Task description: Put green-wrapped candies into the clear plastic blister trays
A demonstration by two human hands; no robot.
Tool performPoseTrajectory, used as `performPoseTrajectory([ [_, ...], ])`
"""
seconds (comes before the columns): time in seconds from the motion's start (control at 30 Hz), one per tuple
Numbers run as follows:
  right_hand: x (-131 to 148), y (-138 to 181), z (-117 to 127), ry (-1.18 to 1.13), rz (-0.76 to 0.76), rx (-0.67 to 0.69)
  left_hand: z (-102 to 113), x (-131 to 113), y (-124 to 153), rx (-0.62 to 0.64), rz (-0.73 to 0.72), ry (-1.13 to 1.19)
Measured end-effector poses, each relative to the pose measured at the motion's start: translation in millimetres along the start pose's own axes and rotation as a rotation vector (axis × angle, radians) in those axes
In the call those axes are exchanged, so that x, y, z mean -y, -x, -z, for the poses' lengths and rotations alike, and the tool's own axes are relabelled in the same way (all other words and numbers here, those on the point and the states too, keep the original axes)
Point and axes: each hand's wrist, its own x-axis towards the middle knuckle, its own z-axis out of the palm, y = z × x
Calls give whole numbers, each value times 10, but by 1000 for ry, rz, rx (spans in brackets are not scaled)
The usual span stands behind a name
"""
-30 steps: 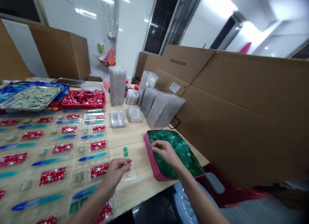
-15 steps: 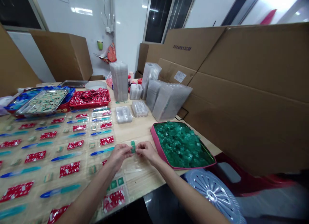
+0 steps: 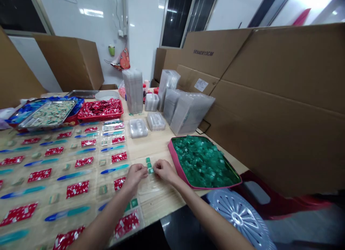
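My left hand [image 3: 135, 173] and my right hand [image 3: 163, 170] meet over a clear plastic tray [image 3: 151, 183] on the wooden table [image 3: 159, 144]. Their fingertips pinch together at small green wrapped pieces [image 3: 149, 166] lying in the tray's top slot. Which hand grips a piece I cannot tell. A pink bin [image 3: 175, 160] full of green wrapped pieces [image 3: 205, 160] stands just right of my right hand.
Rows of clear trays filled with red packets [image 3: 119, 157] and blue pens [image 3: 114, 169] cover the table's left. A red basket of red packets [image 3: 100, 108] and metal trays [image 3: 48, 113] lie behind. Stacks of empty clear trays [image 3: 185, 111] and cardboard boxes [image 3: 269, 99] stand at right.
My right hand left the green bin and came to the clear tray. Both hands now pinch at the green pieces, which sit slightly lower in the tray than half a second ago.
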Motion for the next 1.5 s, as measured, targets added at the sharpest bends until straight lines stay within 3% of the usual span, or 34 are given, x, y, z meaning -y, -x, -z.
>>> performPoseTrajectory([
  [0.13, 33, 39, 0, 106, 31, -59, -32, -65, 126, -10, -157, -214],
  [0.3, 68, 84, -21, 196, 85, -101, -134, -37, 251, 204, -419, -637],
  [0.37, 95, 131, 58, 211, 121, -122, -156, 32, 247, 235, -489, -819],
  [0.5, 83, 219, 482, 287, 231, -267, -162, 140, 199, 233, -547, -963],
  [0.6, -57, 204, 860, 449, 125, -356, -167, 138, 170, 221, -573, -1042],
  [0.7, -247, 149, 1060, 503, 35, -321, -170, 94, 157, 237, -567, -1072],
  [0.97, -341, 223, 1084, 345, 108, -310, -129, 13, 217, 120, -565, -746],
  [1.07, -278, 272, 1102, 136, 150, -283, -154, -53, 212, 51, -498, -580],
  [1.2, -124, 327, 1145, -296, 127, -210, -214, -172, 188, 70, -243, -180],
  [1.3, 69, 395, 1145, -518, 99, -103, -276, -237, 200, 83, 99, 333],
  [1.4, 273, 491, 1040, -555, 131, -30, -360, -264, 242, 100, 370, 624],
  [1.5, 412, 613, 839, -455, 230, 39, -443, -255, 275, 106, 450, 688],
])
